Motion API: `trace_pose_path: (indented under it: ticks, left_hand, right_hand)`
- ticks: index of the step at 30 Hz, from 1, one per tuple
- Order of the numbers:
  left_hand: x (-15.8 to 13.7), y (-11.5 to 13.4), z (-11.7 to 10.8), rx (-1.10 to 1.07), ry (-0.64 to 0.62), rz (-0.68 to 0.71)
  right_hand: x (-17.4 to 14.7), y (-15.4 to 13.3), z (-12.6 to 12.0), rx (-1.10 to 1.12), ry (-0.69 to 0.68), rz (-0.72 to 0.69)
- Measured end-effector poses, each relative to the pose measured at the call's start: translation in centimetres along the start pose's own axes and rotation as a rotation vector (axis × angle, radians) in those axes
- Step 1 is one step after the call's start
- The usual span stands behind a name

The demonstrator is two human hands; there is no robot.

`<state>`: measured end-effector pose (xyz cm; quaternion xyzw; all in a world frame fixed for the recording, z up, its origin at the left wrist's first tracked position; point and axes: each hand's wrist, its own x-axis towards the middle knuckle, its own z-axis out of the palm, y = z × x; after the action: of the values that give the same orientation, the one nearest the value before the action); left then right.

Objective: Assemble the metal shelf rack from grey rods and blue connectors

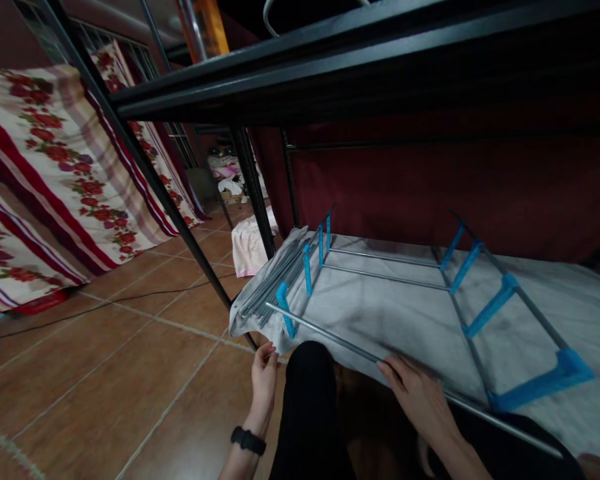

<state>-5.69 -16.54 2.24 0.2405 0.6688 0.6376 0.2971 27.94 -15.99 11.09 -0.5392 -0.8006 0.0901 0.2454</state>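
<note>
A person's right hand (420,393) lies flat, fingers extended, on the nearest steel tube (330,338) of a partly assembled rack frame (390,267) resting on a grey-white mattress cover (410,320) beneath a black metal bunk frame (300,73); whether the fingers actually close around the tube cannot be told. The left hand (264,380), a black watch (249,441) on its wrist, hangs loosely curled just off the mattress corner, fingertips near the cloth's edge, holding nothing visible. The touched tube runs long from a blue plastic connector (284,308) at upper left down toward the lower right, past a larger blue corner piece (545,383). Two thinner rods (380,265) cross the frame farther back, roughly parallel to each other, between blue connectors on each side. A bundle of loose grey tubes (273,287) lies along the mattress's left edge, pointing away from the camera. On the terracotta tile floor (130,347), a dark cable (105,303) trails left, and a floral red-and-white sheet (55,173) drapes at far left.
</note>
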Motion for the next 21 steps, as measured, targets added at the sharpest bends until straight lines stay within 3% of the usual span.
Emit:
trace_pose_path:
  ticks: [5,9,15,21]
  left_hand:
    - [2.3,-1.6,0.2,0.011,-0.020,-0.045]
    - [3.9,-2.3,2.0,0.023,-0.074,-0.073]
    - [4.8,-2.9,4.6,0.032,-0.101,-0.058]
    - [4.8,-3.1,4.5,0.087,-0.168,-0.014]
  right_hand:
    - [-5.0,3.6,1.4,-0.128,0.131,-0.134]
    - [-6.4,6.2,2.7,-0.201,0.183,-0.253]
    - [-5.6,5.8,5.7,-0.277,0.157,-0.172]
    - [-5.3,5.8,8.4,-0.321,0.099,-0.148]
